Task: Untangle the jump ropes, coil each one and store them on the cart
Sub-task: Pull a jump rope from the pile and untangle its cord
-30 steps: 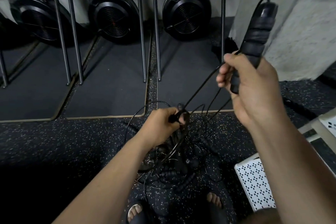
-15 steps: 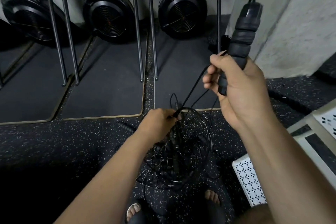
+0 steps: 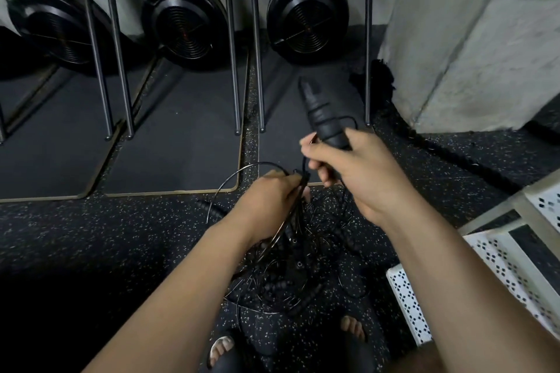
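Right hand has its fingers wrapped round a black handle, left hand pinches some cords. I can't sort out the dark tangle below; cart is cut off.

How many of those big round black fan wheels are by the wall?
3. The left fan wheel is at the far left, the middle fan wheel sits between the poles, and the right fan wheel is nearest the concrete pillar. More may hide past the left edge.

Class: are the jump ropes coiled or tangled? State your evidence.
Tangled. The jump ropes lie in one heap of crossing loops; the left hand grips a bunch of them, the right hand one handle.
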